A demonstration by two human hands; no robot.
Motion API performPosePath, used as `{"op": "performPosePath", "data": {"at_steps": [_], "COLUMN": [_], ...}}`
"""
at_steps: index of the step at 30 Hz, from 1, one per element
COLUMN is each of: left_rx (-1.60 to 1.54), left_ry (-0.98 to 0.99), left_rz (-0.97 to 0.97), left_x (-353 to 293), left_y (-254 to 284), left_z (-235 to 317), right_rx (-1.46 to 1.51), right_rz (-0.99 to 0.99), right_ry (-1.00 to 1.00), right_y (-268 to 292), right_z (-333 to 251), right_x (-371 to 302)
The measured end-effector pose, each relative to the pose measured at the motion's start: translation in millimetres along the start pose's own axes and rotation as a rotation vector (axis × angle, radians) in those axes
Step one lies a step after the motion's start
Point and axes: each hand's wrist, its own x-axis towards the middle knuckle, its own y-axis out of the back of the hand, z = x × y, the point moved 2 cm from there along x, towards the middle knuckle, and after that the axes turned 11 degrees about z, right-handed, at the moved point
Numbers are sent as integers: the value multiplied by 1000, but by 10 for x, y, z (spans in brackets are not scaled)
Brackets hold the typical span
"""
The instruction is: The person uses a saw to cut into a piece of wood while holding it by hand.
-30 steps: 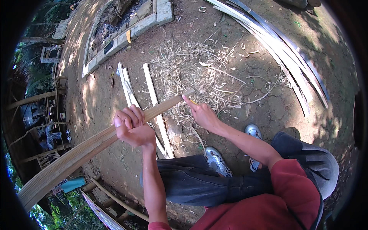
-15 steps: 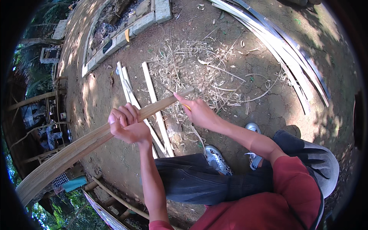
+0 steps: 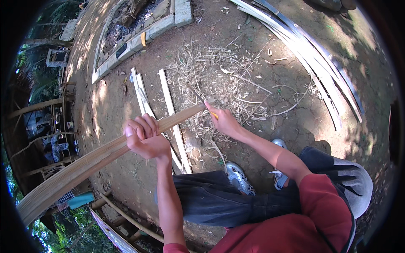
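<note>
A long pale-brown strip of wood or bamboo (image 3: pixel 90 159) slants from the lower left up to the middle of the view. Its narrower end lies over the shavings. My left hand (image 3: pixel 145 138) is closed around it, partway along. In my right hand (image 3: pixel 225 123) is a knife (image 3: pixel 195 93), its yellow handle showing between the fingers. The thin dark blade points up and left and crosses the strip close to its far end. Whether the edge bites into the wood is too small to tell.
Curly shavings (image 3: pixel 228 82) litter the dirt ahead. Pale slats (image 3: pixel 171 109) lie beyond my left hand, and a bundle of long strips (image 3: pixel 303 50) curves along the right. A stone-block border (image 3: pixel 162 26) stands at the far left. My shoes (image 3: pixel 239 178) are below my right hand.
My right hand has moved right along the strip with the knife, nearer its far end. My left hand keeps its hold and has shifted slightly right.
</note>
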Motion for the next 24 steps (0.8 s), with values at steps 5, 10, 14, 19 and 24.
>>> {"op": "performPosePath", "data": {"at_steps": [5, 10, 14, 19, 24], "left_rx": [11, 24, 27, -44, -12], "left_ry": [-18, -27, -18, -26, -51], "left_rz": [-12, 9, 39, 46, 66], "left_x": [-3, -73, -44, 14, 144], "left_y": [18, -51, 111, 58, 58], "left_z": [21, 15, 21, 5, -23], "right_rx": [166, 47, 105, 19, 27], "right_rz": [72, 30, -37, 142, 45], "right_ry": [123, -81, -55, 179, 50], "right_y": [68, 15, 47, -63, -133], "right_z": [-449, 159, -207, -231, 133], "right_x": [-10, 24, 78, -66, 41]}}
